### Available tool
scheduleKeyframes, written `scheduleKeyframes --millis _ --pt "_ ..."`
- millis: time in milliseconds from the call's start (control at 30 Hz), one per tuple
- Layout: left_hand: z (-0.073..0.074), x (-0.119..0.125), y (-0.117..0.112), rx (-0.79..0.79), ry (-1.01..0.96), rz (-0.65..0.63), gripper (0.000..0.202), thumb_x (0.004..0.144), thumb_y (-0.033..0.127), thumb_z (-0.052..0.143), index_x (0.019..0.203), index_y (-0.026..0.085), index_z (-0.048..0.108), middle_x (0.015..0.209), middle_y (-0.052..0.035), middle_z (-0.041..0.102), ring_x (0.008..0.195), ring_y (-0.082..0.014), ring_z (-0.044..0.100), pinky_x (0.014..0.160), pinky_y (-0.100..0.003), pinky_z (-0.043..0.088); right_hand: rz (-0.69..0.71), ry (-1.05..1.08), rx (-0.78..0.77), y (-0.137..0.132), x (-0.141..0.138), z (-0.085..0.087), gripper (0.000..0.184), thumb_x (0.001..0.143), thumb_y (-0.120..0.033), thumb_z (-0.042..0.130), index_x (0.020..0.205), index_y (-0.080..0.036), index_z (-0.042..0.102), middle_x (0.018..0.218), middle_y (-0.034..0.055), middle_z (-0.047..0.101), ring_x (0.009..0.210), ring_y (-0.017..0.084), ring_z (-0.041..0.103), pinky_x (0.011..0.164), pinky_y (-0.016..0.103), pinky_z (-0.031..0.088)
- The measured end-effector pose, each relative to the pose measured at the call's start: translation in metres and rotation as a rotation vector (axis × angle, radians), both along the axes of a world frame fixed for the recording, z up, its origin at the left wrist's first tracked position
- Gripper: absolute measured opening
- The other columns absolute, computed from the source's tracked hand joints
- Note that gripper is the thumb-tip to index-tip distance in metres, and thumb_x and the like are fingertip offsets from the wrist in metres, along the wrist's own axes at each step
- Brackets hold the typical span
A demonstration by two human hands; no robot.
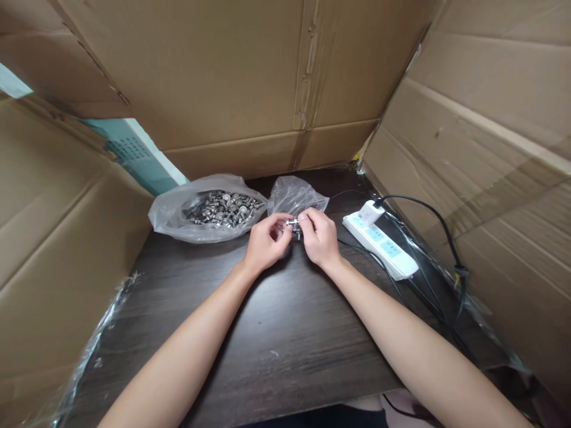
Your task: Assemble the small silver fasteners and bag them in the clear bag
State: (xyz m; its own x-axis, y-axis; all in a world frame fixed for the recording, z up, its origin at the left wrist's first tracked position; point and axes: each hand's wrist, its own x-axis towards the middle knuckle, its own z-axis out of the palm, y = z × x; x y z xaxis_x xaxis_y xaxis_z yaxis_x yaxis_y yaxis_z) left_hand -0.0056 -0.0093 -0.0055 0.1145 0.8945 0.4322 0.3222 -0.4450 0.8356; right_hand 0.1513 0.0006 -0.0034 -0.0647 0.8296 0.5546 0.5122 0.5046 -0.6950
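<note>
A small shiny metal part (292,222) sits between my two hands above the dark table. My left hand (268,239) pinches its left end with thumb and forefinger. The fingertips of my right hand (319,236) close on its right end. More metal shows just below the part, but I cannot make out its shape. Right behind my hands lies a clear plastic bag (292,193), partly hidden by them. To the left, an open plastic bag (167,215) holds a heap of small metal pieces (223,208), some with round heads.
On the right of the wood-grain table (285,333) lies a white power strip (383,246) with a white plug (372,212) in it. Black cables (448,238) run along that side. Cardboard walls (232,71) enclose the back and both sides.
</note>
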Motion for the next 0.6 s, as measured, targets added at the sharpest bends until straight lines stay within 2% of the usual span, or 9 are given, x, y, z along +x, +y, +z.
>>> scheduleKeyframes --millis 100,167,233,300,400,500,600 --pt "0.0004 0.0002 -0.0005 -0.003 -0.002 -0.002 0.024 0.088 0.023 0.064 0.108 0.014 0.072 0.079 -0.0022 0.068 0.056 -0.0088 0.055 0.056 -0.021 0.044 0.036 0.011 0.030 -0.0006 0.0000 0.0006 0.014 0.093 -0.025 0.052 0.081 -0.021 0.057 0.081 0.0034 0.066 0.078 0.020 0.058 0.076 0.033 0.042" --pt "0.0003 0.0002 -0.0007 0.001 -0.001 -0.007 0.024 0.087 0.023 0.064 0.108 0.014 0.072 0.081 -0.0026 0.069 0.056 -0.0090 0.056 0.057 -0.021 0.045 0.033 -0.028 0.035 -0.0001 -0.0002 -0.0009 0.022 0.094 -0.026 0.052 0.072 -0.022 0.054 0.072 0.0026 0.063 0.072 0.019 0.056 0.073 0.033 0.040" --pt "0.0001 0.0001 -0.0008 0.008 0.003 -0.011 0.024 0.087 0.022 0.064 0.108 0.013 0.072 0.081 -0.0025 0.069 0.056 -0.0088 0.056 0.058 -0.021 0.045 0.003 -0.066 0.012 0.0006 -0.0003 -0.0026 0.040 0.100 -0.033 0.047 0.062 -0.022 0.046 0.060 0.0020 0.056 0.064 0.019 0.052 0.070 0.034 0.038" --pt "0.0003 0.0000 -0.0008 0.014 0.010 -0.012 0.024 0.088 0.022 0.064 0.108 0.013 0.072 0.080 -0.0020 0.068 0.055 -0.0083 0.055 0.058 -0.021 0.045 -0.038 -0.066 -0.017 0.0007 -0.0002 -0.0028 0.049 0.104 -0.040 0.041 0.059 -0.022 0.043 0.057 0.0022 0.053 0.061 0.018 0.050 0.069 0.034 0.037" --pt "0.0009 -0.0001 -0.0008 0.016 0.013 -0.006 0.024 0.088 0.023 0.064 0.108 0.013 0.073 0.079 -0.0014 0.067 0.054 -0.0077 0.055 0.057 -0.021 0.044 -0.054 0.005 -0.008 -0.0006 0.0003 0.0002 0.040 0.105 -0.041 0.040 0.072 -0.022 0.053 0.073 0.0044 0.063 0.071 0.019 0.058 0.072 0.033 0.040" --pt "0.0006 -0.0001 -0.0007 0.009 0.009 0.000 0.024 0.088 0.024 0.064 0.108 0.014 0.073 0.079 -0.0014 0.067 0.054 -0.0076 0.054 0.056 -0.020 0.044 0.021 0.048 0.029 -0.0019 0.0007 0.0028 0.032 0.105 -0.037 0.038 0.086 -0.021 0.059 0.089 0.0068 0.069 0.084 0.020 0.063 0.079 0.033 0.044" --pt "-0.0010 -0.0002 -0.0004 0.004 0.001 0.003 0.025 0.088 0.025 0.064 0.110 0.014 0.072 0.082 -0.0025 0.069 0.057 -0.0086 0.057 0.058 -0.021 0.046 0.065 -0.010 0.017 -0.0017 0.0013 0.0011 0.043 0.106 -0.036 0.033 0.073 -0.021 0.057 0.077 0.0053 0.067 0.075 0.020 0.061 0.078 0.036 0.043"
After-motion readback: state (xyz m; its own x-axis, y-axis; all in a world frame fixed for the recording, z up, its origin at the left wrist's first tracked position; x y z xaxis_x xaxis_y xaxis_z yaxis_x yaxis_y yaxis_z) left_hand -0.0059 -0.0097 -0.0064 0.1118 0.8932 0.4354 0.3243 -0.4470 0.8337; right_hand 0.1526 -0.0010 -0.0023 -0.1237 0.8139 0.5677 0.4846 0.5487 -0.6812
